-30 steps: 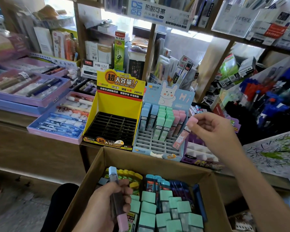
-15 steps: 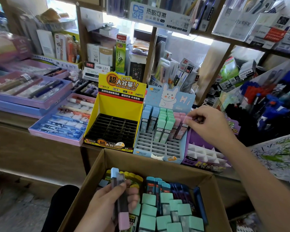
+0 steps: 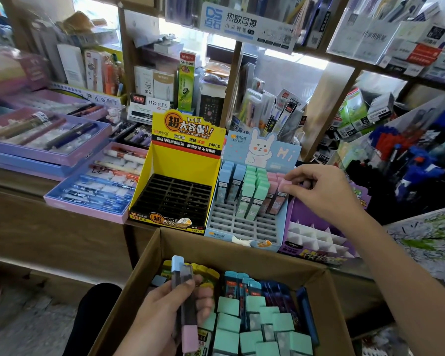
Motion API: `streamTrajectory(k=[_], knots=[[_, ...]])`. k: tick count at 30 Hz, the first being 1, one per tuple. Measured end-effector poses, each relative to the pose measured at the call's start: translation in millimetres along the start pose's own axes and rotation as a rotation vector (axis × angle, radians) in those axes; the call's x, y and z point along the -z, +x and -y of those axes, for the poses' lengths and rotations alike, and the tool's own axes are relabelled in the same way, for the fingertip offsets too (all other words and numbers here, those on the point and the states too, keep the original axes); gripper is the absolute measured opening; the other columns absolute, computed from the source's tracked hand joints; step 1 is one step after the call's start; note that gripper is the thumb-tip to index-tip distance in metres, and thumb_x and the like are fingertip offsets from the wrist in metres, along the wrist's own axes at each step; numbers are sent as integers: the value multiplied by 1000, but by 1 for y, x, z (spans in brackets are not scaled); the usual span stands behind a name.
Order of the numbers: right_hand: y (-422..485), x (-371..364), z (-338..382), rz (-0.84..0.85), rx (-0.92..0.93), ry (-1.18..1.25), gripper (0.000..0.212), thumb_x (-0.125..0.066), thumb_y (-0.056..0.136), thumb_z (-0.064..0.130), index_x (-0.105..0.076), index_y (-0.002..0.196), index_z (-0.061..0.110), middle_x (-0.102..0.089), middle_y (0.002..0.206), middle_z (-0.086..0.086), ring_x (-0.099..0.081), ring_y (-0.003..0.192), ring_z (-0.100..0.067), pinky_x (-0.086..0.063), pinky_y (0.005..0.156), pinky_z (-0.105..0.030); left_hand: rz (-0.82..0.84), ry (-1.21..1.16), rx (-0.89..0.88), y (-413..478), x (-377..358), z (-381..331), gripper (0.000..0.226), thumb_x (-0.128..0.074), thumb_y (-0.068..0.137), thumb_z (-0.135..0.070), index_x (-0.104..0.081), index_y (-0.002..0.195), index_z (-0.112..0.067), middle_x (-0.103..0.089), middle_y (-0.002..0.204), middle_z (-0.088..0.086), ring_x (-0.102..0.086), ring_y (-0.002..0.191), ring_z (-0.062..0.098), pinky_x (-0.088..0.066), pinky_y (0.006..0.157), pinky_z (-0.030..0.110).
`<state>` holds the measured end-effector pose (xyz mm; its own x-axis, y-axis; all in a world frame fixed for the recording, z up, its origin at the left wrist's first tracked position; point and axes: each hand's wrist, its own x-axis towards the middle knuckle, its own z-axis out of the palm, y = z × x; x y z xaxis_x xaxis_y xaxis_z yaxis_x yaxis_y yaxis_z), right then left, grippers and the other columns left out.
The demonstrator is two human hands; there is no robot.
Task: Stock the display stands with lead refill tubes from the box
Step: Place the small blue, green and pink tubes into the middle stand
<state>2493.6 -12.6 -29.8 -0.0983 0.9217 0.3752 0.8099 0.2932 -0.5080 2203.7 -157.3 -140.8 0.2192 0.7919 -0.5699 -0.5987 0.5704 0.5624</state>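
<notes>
**One Slip From a Spill**

One lead refill tube [image 3: 283, 186] is pinched by its pink cap between the thumb and fingertips of the right hand [image 3: 326, 194], at the right end of the blue rabbit stand [image 3: 242, 224]. Its neighbours hide its foot, so I cannot tell whether it is seated in a slot. The left hand [image 3: 159, 314] curls round two spare tubes [image 3: 188, 301] above the cardboard box [image 3: 242, 258], one with a blue cap up and one with a pink cap down.

The likeliest trouble, as I judge it, is a tube that misses its slot and leans on the pink row [image 3: 272, 192] beside it. The standing tubes are tall, narrow and packed close, so a sideways nudge from the knuckles could tip several. Letting go before the tube sits down would do the same. The spare pair is gripped only at mid-length, and a slackened hold could let one slide out, though it would probably land in the box.

The blue stand carries blue-capped tubes [image 3: 230, 181] at left, mint-capped tubes [image 3: 254, 188] in the middle and pink ones at right, all in the back rows. Its front slots are unfilled. No tubes stand in the black grid of the yellow stand [image 3: 180, 165]. The purple stand [image 3: 301, 211], just to the right, shows only white dividers. The box holds mint-capped stock [image 3: 242, 327] nearest the person, with dark blue-capped stock [image 3: 242, 286] and yellow-capped stock [image 3: 206, 272] toward its far wall.
</notes>
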Motion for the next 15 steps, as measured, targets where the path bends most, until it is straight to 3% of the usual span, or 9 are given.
streamTrajectory(k=[4, 11, 15], knots=[[0, -2, 4, -4, 10, -32, 17, -87, 82, 19, -74, 88, 28, -70, 78, 11, -55, 64, -1, -42, 62, -8, -1, 15, 3, 0, 2, 0, 22, -55, 96, -2, -64, 111, 12, -71, 88, 36, -71, 58, 36, -61, 51, 40], [1, -3, 8, 41, 30, -312, 3, -77, 90, 22, -76, 92, 24, -62, 88, 0, -55, 81, -16, -51, 78, -36, -23, 55, -23, -1, 1, 1, 22, -57, 97, -5, -65, 113, 9, -72, 94, 35, -72, 62, 34, -61, 52, 37], [2, -6, 9, 62, 69, -435, 9, -72, 95, 18, -80, 94, 15, -73, 93, -2, -45, 91, -16, -50, 82, -43, -12, 61, -18, -5, -1, 0, 24, -57, 98, -8, -64, 115, 7, -73, 98, 34, -73, 62, 33, -62, 51, 35]])
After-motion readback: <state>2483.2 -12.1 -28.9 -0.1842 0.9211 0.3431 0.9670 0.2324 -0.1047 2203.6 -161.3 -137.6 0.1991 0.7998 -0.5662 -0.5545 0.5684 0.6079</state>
